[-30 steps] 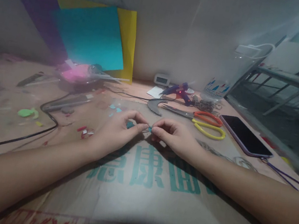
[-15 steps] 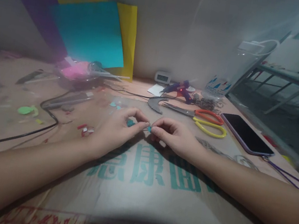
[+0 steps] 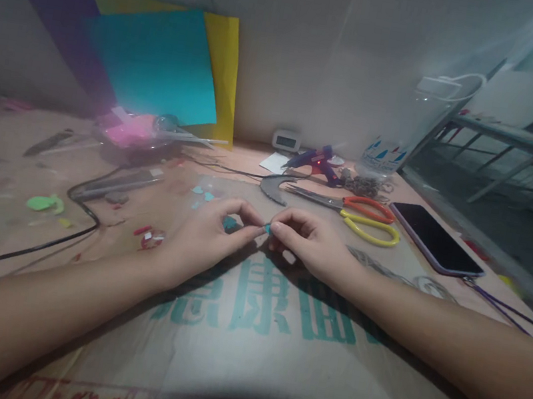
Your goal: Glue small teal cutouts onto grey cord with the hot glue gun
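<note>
Between my fingertips is a small teal piece [image 3: 267, 228], too small to make out its exact shape. My left hand [image 3: 221, 229] pinches it from the left with thumb and forefinger. From the right, the closed fingertips of my right hand [image 3: 304, 234] grip the same piece. Another dark teal bit [image 3: 229, 223] shows through the gap of my left hand, lying behind the thumb. Light blue scraps [image 3: 208, 196] lie just past my left hand. Both hands are over a cardboard sheet [image 3: 246, 358] printed with green characters.
Orange-and-yellow scissors [image 3: 369, 219], a grey crescent piece [image 3: 274, 188], a glue gun [image 3: 317, 162] and a phone [image 3: 435, 238] lie beyond and right. A black cord [image 3: 36, 249] winds along the left, near green scraps [image 3: 43, 202]. Coloured sheets [image 3: 160, 68] lean on the wall.
The view has shifted slightly. Both hands keep their pinch on the teal piece, less of which now shows between the fingertips.
</note>
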{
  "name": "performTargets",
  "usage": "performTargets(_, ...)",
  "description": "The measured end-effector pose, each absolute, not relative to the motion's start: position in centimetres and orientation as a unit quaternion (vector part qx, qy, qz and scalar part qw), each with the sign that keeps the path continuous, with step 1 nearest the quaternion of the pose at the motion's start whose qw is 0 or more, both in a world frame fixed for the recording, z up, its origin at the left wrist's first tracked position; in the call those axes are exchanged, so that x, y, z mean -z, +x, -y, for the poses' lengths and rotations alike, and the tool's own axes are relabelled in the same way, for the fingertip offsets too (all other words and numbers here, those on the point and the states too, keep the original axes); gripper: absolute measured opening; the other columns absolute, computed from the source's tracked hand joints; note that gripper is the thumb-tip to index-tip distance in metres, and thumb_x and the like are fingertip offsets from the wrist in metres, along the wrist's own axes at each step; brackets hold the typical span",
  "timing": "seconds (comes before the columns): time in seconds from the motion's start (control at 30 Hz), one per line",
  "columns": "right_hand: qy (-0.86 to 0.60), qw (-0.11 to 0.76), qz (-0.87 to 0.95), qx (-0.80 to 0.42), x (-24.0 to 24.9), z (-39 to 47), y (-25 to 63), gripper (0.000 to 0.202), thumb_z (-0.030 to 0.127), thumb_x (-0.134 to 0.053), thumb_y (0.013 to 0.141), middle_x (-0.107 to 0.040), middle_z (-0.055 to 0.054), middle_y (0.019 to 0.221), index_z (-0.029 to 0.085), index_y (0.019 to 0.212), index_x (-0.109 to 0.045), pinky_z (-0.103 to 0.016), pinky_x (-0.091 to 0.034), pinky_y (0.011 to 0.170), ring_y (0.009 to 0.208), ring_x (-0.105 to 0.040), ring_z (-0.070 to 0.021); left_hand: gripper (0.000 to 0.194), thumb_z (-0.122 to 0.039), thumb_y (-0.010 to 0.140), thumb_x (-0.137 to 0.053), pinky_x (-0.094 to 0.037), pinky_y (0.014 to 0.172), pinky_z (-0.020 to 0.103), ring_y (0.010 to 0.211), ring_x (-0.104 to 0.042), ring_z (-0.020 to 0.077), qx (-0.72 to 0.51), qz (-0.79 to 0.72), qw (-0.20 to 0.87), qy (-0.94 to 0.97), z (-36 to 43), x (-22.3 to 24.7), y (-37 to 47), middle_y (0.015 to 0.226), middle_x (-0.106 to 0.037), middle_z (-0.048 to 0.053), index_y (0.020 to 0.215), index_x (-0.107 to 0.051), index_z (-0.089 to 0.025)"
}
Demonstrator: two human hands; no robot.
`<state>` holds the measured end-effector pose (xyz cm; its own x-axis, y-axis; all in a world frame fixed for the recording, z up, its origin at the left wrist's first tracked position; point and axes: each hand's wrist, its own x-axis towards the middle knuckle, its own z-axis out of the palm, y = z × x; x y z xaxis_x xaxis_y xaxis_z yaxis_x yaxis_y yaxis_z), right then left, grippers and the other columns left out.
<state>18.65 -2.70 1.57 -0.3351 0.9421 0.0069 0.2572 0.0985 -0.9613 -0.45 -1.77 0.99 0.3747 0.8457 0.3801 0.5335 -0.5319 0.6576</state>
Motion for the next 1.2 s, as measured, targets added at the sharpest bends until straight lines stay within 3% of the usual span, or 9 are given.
performTargets(0.2, -0.448, 0.37, 0.666, -0.468, -1.4, 2.61, 18.74, 0.019, 0.035, -0.055, 0.085, -0.057, 0.003, 0.065, 0.017, 0.08, -0.055, -0.016, -0.038, 0.042, 0.051, -0.05, -0.0067, 0.031, -0.043, 0.087, -0.053, -0.047, 0.076, 0.029, 0.085, -0.064, 0.0187, -0.345, -0.428, 0.285, 0.785, 1.74, -0.7, -0.38, 0.093, -0.07, 0.003, 0.107, -0.064, -0.022)
performTargets(0.33, -0.452, 0.365, 0.668, -0.465, -1.33, 2.69, 18.72, 0.02, 0.036, -0.055, 0.085, -0.058, 0.002, 0.065, 0.017, 0.081, -0.055, -0.016, -0.037, 0.039, 0.05, -0.051, -0.007, 0.031, -0.041, 0.091, -0.046, -0.046, 0.071, 0.027, 0.073, -0.063, 0.0159, -0.337, -0.43, 0.306, 0.779, 1.87, -0.9, -0.36, 0.077, -0.069, 0.001, 0.083, -0.065, -0.019)
performTargets(0.43, -0.455, 0.365, 0.67, -0.459, -1.33, 2.76, 18.68, 0.02, 0.036, -0.056, 0.085, -0.058, 0.002, 0.065, 0.017, 0.081, -0.056, -0.016, -0.038, 0.039, 0.051, -0.052, -0.0074, 0.031, -0.04, 0.09, -0.047, -0.045, 0.069, 0.025, 0.068, -0.06, 0.0139, -0.333, -0.43, 0.3, 0.784, 1.95, -1.08, -0.31, 0.07, -0.067, -0.001, 0.076, -0.063, -0.018)
performTargets(0.63, -0.453, 0.362, 0.668, -0.466, -1.34, 2.84, 18.67, 0.02, 0.036, -0.056, 0.085, -0.057, 0.002, 0.064, 0.017, 0.082, -0.056, -0.017, -0.039, 0.041, 0.052, -0.053, -0.0081, 0.026, -0.038, 0.088, -0.05, -0.043, 0.067, 0.025, 0.066, -0.057, 0.013, -0.319, -0.429, 0.298, 0.791, 2.04, -0.98, -0.24, 0.071, -0.066, -0.002, 0.078, -0.064, -0.019)
performTargets(0.87, -0.428, 0.366, 0.661, -0.496, -1.16, 2.62, 18.55, 0.015, 0.03, -0.061, 0.081, -0.062, 0.001, 0.069, 0.016, 0.084, -0.058, -0.023, -0.049, 0.058, 0.062, -0.061, -0.0107, 0.024, -0.034, 0.088, -0.049, -0.042, 0.065, 0.024, 0.07, -0.057, 0.0136, -0.326, -0.424, 0.291, 0.793, 1.91, -0.89, -0.21, 0.07, -0.062, -0.002, 0.075, -0.061, -0.018)
performTargets(1.07, -0.429, 0.393, 0.674, -0.455, -1.05, 2.17, 18.99, 0.026, 0.04, -0.052, 0.088, -0.062, 0.001, 0.069, 0.016, 0.091, -0.06, -0.022, -0.046, 0.058, 0.062, -0.057, -0.0097, 0.02, -0.03, 0.086, -0.049, -0.043, 0.066, 0.024, 0.071, -0.058, 0.0138, -0.333, -0.426, 0.287, 0.791, 1.83, -0.92, -0.3, 0.07, -0.063, -0.002, 0.073, -0.059, -0.018)
performTargets(1.2, -0.449, 0.386, 0.674, -0.441, -1.37, 2.29, 18.97, 0.024, 0.04, -0.058, 0.083, -0.063, 0.0, 0.071, 0.017, 0.089, -0.061, -0.02, -0.043, 0.052, 0.062, -0.058, -0.0105, 0.016, -0.025, 0.085, -0.049, -0.042, 0.065, 0.023, 0.069, -0.057, 0.0133, -0.325, -0.417, 0.263, 0.807, 1.87, -0.84, -0.37, 0.069, -0.062, -0.003, 0.073, -0.059, -0.019)
